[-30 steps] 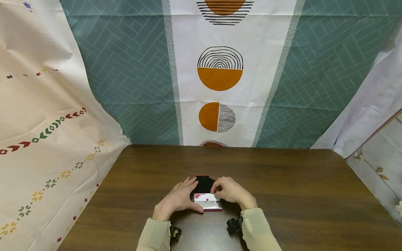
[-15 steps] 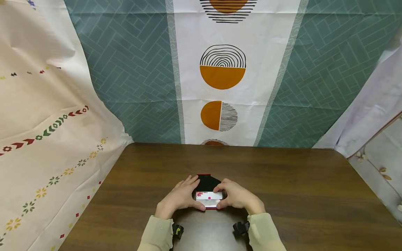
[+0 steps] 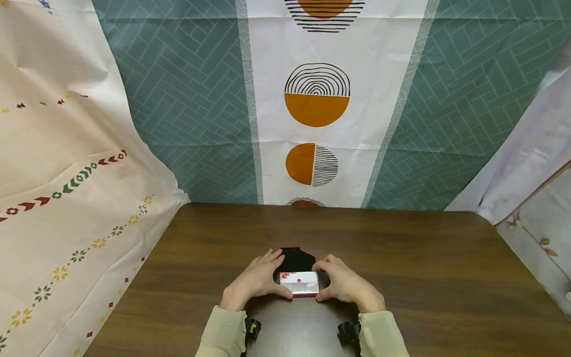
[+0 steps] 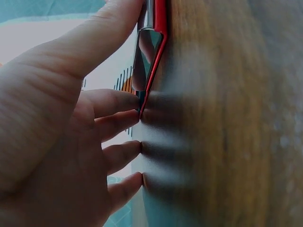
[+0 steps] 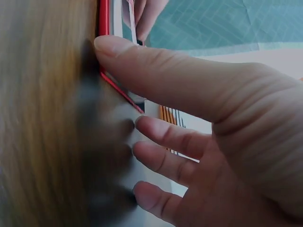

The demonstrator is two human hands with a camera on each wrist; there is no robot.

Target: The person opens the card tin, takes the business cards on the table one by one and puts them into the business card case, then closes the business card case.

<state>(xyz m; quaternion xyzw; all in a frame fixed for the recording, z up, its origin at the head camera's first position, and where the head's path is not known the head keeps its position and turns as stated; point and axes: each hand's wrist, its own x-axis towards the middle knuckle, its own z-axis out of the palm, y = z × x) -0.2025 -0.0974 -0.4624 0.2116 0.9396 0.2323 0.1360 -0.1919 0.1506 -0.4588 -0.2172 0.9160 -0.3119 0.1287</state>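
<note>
On the table lies a spread-out case with a black lining [image 3: 296, 260] and red edges; its kind is unclear. A flat white-and-silver piece [image 3: 300, 288] with pink flowers and a pink dot sits on its near part. My left hand [image 3: 251, 283] rests along the left side, fingers straight and spread, thumb at the near edge. My right hand [image 3: 347, 283] is at the right side, thumb by the near right corner, fingers lightly bent. In the left wrist view the red edge [image 4: 161, 28] shows a triangular end; in the right wrist view my thumb overlaps the red edge [image 5: 103, 19].
The brown wooden table [image 3: 214, 238] extends around both hands. A green and white patterned cloth [image 3: 214, 124] hangs behind it. Pale cloths hang at left [image 3: 89, 223] and right [image 3: 504, 163]. Black straps [image 3: 348, 331] are on both wrists.
My right hand has let go of the white piece's upper right part and moved right, its thumb and fingers spreading apart. My left hand keeps its place at the case.
</note>
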